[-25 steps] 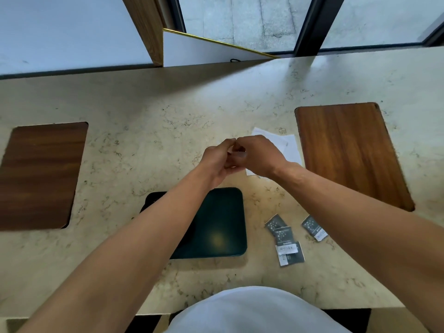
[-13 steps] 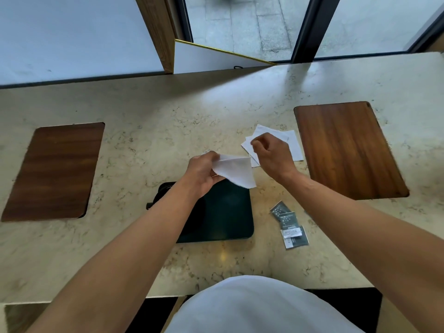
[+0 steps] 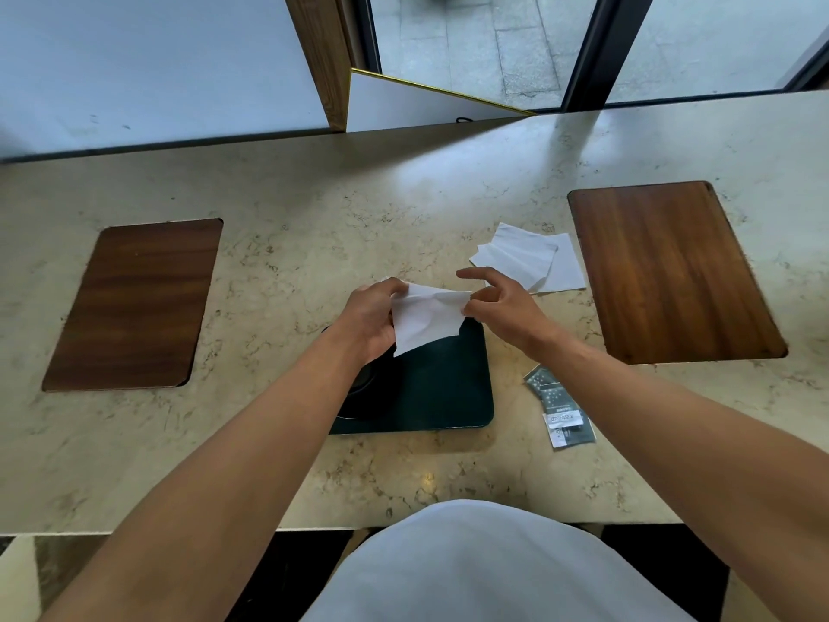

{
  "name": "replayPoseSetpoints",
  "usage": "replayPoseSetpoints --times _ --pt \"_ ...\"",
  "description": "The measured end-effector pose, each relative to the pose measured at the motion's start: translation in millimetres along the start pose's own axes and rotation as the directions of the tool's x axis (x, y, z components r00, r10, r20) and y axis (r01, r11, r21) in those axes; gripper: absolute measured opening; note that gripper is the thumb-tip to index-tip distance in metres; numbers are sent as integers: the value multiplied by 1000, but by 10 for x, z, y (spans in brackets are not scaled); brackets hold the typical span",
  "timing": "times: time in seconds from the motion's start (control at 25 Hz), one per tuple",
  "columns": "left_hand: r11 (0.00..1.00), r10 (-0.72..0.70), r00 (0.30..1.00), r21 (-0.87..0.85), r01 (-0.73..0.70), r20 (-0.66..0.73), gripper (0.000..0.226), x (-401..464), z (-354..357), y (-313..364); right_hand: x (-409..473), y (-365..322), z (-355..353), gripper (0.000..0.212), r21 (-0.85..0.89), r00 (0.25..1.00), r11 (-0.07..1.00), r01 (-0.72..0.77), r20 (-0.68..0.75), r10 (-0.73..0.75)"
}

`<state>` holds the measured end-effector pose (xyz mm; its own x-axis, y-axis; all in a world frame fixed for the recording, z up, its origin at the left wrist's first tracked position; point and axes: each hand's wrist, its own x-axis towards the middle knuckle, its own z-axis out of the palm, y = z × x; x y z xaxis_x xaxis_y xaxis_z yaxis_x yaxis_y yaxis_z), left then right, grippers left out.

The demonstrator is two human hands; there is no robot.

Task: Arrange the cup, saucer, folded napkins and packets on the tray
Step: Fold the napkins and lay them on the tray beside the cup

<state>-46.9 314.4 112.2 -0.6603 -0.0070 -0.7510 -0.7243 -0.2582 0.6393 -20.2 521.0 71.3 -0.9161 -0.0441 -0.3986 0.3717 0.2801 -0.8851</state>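
A white napkin (image 3: 426, 314) hangs above the far edge of the dark green tray (image 3: 453, 388). My left hand (image 3: 370, 321) grips its left side and my right hand (image 3: 498, 303) pinches its right edge, index finger stretched out. A dark round shape, perhaps the saucer (image 3: 363, 388), shows on the tray's left part, mostly hidden by my left forearm. More white napkins (image 3: 534, 258) lie flat on the counter beyond my right hand. Several grey packets (image 3: 556, 406) lie to the right of the tray.
The marble counter (image 3: 314, 217) has two wooden inlays, one at the left (image 3: 134, 303) and one at the right (image 3: 668, 271). A window and a wooden post stand behind the counter's far edge. My white shirt fills the bottom of the view.
My hands came apart with a napkin held in the left hand. The right hand then came back and took hold of the napkin's right edge above the tray.
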Motion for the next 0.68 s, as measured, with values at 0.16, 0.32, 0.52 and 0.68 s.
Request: replayPoseSetpoints --times 0.16,0.32,0.52,0.68 --pt "1000 -21 1000 6 21 6 32 -35 -80 -6 -46 -1 41 30 -48 991 992 114 -60 -117" --pt "998 -37 999 40 38 -19 28 -28 -126 -25 -88 -48 39 20 -59 981 987 147 -119 -154" --pt "991 69 998 112 -69 7 45 -24 -168 -61 -108 -92 13 18 -156 971 976 155 -159 -179" --pt "883 251 964 389 -264 85 40 7 -230 -91 -109 -96 -7 23 -209 965 966 150 -182 -189"
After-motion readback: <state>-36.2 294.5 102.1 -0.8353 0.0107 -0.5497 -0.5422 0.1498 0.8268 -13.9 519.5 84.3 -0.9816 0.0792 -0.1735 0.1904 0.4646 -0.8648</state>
